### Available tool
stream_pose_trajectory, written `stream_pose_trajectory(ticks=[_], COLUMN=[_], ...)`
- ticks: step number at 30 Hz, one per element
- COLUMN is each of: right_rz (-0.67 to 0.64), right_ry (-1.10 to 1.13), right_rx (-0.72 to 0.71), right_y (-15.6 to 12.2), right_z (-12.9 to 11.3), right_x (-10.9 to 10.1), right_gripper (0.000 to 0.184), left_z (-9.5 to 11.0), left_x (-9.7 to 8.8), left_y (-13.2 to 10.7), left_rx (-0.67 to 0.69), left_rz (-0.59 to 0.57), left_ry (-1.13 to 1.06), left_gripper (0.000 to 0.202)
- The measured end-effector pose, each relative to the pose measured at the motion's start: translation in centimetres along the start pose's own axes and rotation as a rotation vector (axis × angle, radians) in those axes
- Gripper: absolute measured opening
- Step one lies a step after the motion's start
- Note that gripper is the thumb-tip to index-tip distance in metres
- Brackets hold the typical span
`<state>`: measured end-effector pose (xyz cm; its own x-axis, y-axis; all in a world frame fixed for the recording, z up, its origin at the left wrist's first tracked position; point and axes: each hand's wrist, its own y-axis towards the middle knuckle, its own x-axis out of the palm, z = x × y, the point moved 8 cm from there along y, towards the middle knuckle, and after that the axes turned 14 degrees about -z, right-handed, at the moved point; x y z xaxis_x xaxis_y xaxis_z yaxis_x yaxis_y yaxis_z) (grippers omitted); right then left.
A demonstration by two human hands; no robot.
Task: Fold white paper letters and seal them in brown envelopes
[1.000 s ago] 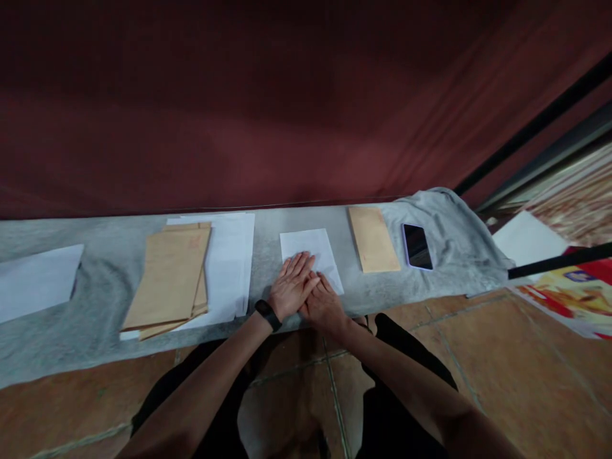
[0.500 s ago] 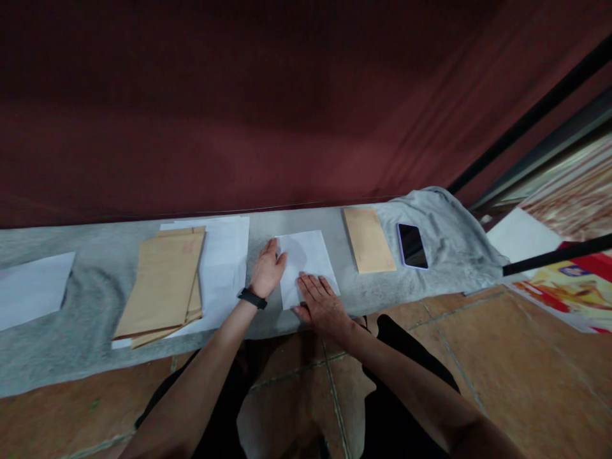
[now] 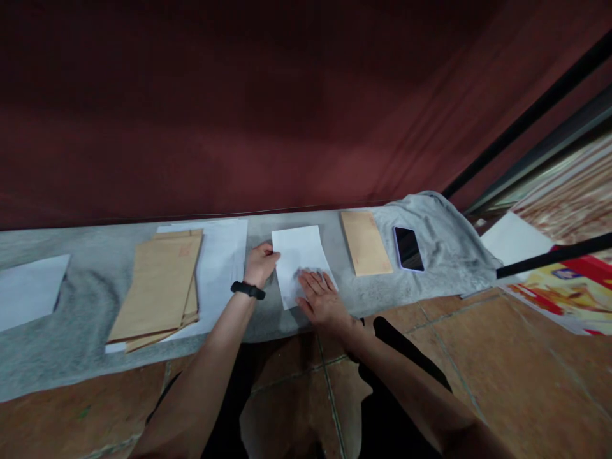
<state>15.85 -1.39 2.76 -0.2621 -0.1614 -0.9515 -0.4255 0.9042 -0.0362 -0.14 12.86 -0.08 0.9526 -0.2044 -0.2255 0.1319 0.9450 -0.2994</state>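
Note:
A folded-looking white sheet of paper (image 3: 299,247) lies on the grey cloth in front of me. My left hand (image 3: 261,264), with a black band on its wrist, pinches the sheet's left edge between thumb and curled fingers. Lower down on the same sheet, my right hand (image 3: 324,301) rests flat with its fingers stretched out; the fingertips are slightly blurred. Left of my hands, brown paper envelopes (image 3: 160,280) lie stacked, partly covering more white sheets (image 3: 224,261). To the right is a single brown envelope (image 3: 366,243).
A phone (image 3: 408,248) in a light purple case lies right of the single envelope. Another white sheet (image 3: 31,290) is at the far left. The grey cloth (image 3: 444,248) bunches at the right end. A dark red curtain (image 3: 287,127) hangs behind; black bars (image 3: 554,256) cross at right.
My left hand has gone from lying along the sheet's left edge to pinching it, fingers curled in. My right hand stays on the sheet's lower part. The view has shifted slightly.

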Motion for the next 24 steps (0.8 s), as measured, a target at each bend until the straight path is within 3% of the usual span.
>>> stream_pose_trajectory(ticks=[5, 10, 13, 17, 19, 22, 24], right_rz=[0.092, 0.115, 0.097, 0.076, 0.061, 0.052, 0.061], right_ry=[0.057, 0.078, 0.083, 0.099, 0.104, 0.115, 0.131], right_rx=[0.106, 0.127, 0.108, 0.111, 0.128, 0.164, 0.184], right_y=[0.6, 1.6, 2.4, 3.2, 3.6, 4.3, 5.0], right_z=[2.9, 3.7, 3.2, 2.8, 2.9, 3.4, 3.8], right_x=[-3.3, -3.7, -2.9, -1.8, -1.4, -1.1, -1.1], right_gripper=[0.056, 0.055, 0.055, 0.054, 0.053, 0.053, 0.052], left_z=[0.1, -1.5, -2.4, -3.3, -3.5, -3.5, -2.7], left_x=[-0.8, 2.1, 3.6, 4.2, 4.7, 5.7, 5.8], left_y=[-1.8, -4.7, -6.1, -7.4, -8.2, -9.8, -10.2], left_rx=[-0.073, -0.204, -0.249, -0.278, -0.304, -0.333, -0.238], left_rz=[0.009, -0.090, -0.161, -0.233, -0.336, -0.511, -0.551], left_ry=[-0.394, -0.584, -0.592, -0.663, -0.666, -0.529, -0.343], left_gripper=[0.018, 0.011, 0.016, 0.011, 0.010, 0.031, 0.043])
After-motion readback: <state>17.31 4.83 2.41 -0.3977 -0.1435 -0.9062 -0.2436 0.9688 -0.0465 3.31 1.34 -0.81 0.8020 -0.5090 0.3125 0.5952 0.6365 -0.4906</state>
